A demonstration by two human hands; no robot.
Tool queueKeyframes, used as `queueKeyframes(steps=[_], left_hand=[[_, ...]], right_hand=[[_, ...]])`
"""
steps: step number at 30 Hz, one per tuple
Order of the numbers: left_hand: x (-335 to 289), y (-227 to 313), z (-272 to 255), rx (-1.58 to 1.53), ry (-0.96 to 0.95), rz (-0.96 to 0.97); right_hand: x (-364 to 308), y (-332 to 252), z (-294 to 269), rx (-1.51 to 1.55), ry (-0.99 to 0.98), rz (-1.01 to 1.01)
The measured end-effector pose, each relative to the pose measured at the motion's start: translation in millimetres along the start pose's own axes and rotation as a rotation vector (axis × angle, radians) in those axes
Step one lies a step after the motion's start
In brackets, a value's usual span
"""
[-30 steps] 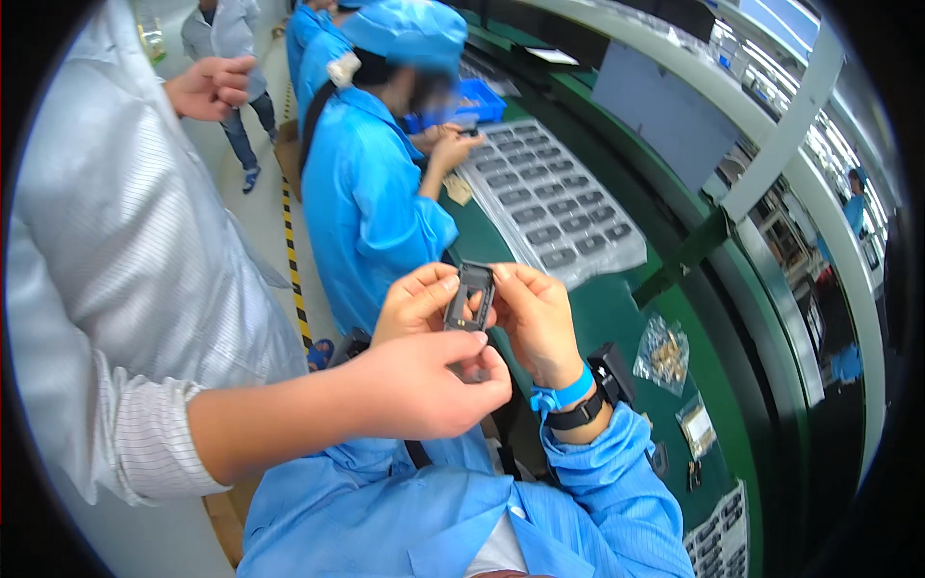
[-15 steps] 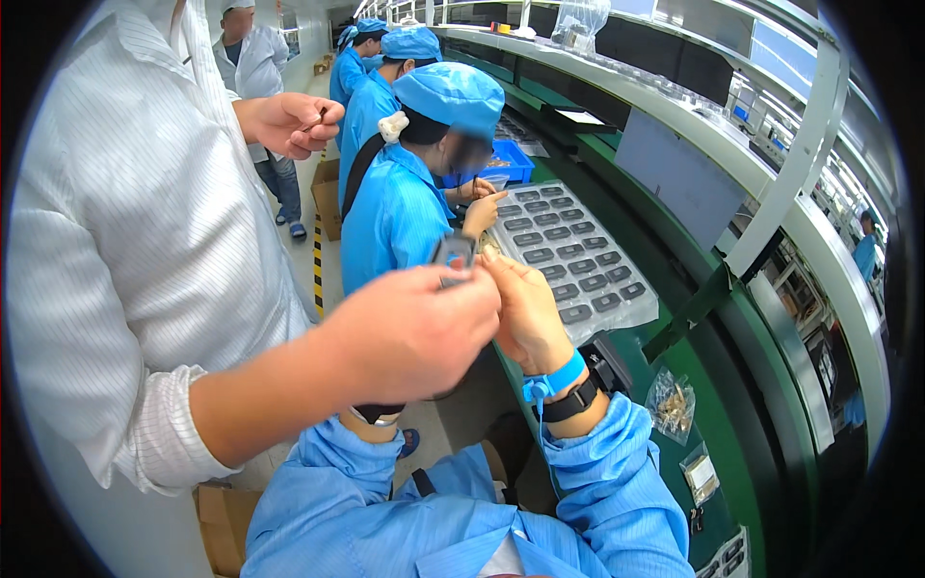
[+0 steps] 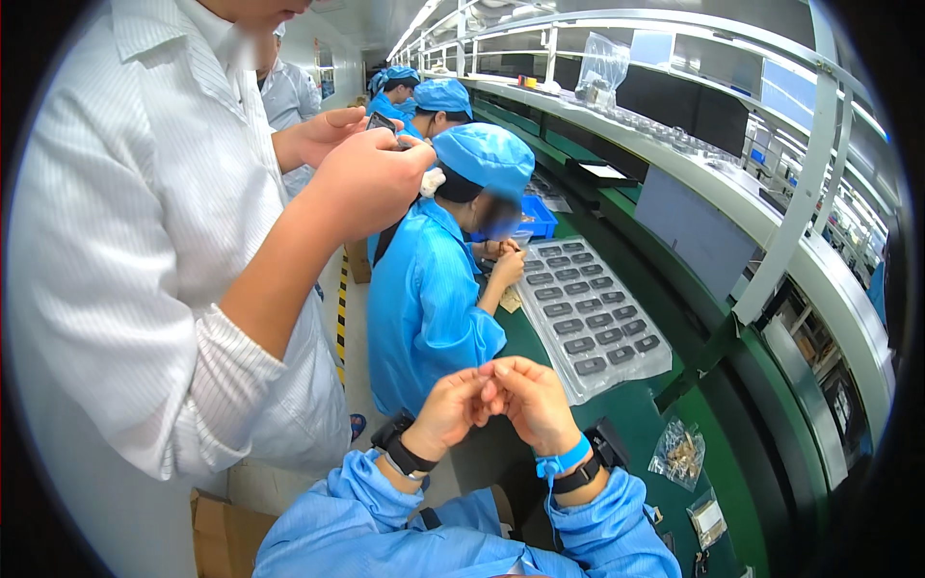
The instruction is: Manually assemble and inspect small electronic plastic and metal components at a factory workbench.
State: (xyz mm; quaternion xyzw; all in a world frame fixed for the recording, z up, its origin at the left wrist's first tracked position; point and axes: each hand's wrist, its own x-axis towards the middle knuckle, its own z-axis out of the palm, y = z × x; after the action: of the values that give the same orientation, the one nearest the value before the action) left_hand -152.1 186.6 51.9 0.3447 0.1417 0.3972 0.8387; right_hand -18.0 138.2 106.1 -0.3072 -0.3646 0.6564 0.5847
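Note:
My left hand (image 3: 449, 412) and my right hand (image 3: 536, 405) meet in front of me, fingertips pinched together. Anything between them is too small or hidden to make out. A blue strap with a cord (image 3: 563, 460) and a black band (image 3: 578, 479) circle my right wrist; my left wrist wears a dark watch (image 3: 405, 457). At my left, a person in a white striped coat (image 3: 116, 250) holds a small dark device (image 3: 382, 122) in both hands. Right of my hands, a clear tray (image 3: 617, 381) carries rows of dark rounded-rectangular parts.
A bag of small brass-coloured pieces (image 3: 680, 453), another small bag (image 3: 708, 520) and a black object (image 3: 607, 443) lie along the green bench. Ahead sits a co-worker in blue (image 3: 414, 308), near a blue bin (image 3: 540, 218). A metal post (image 3: 785, 202) rises at right.
The white-coated person's arm has drawn back from over my hands, up and left, with the dark device now in that person's hands. My hands show lower in the view, fingertips together.

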Motion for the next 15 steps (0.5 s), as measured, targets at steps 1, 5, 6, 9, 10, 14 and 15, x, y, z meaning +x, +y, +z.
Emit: queueKeyframes(steps=[1,5,6,9,10,14,15], left_hand=[[-0.2,-3.7,-1.0,0.005,-0.001,0.007],[-4.1,-15.3,-2.4,0.004,-0.031,-0.044],[-3.8,-18.5,-4.3,0.007,-0.033,-0.041],[-5.7,-24.1,-7.4,0.011,-0.021,-0.051],[-6.2,-24.8,-6.3,0.017,-0.014,-0.069],[-6.3,-30.8,-9.7,0.017,0.008,-0.119],[-6.7,-32.1,-9.0,0.02,0.024,-0.132]], right_hand=[[-1.3,1.8,-0.9,-0.001,-0.007,-0.003],[-9.9,6.4,-5.4,0.016,0.012,0.004],[-10.7,6.5,-6.2,0.023,0.013,0.01],[-13.2,7.3,-8.4,0.037,0.016,0.014],[-14.3,7.5,-9.1,0.043,0.02,0.016],[-17.4,7.0,-11.7,0.03,0.014,0.017],[-18.3,7.4,-12.3,0.034,0.021,0.024]])
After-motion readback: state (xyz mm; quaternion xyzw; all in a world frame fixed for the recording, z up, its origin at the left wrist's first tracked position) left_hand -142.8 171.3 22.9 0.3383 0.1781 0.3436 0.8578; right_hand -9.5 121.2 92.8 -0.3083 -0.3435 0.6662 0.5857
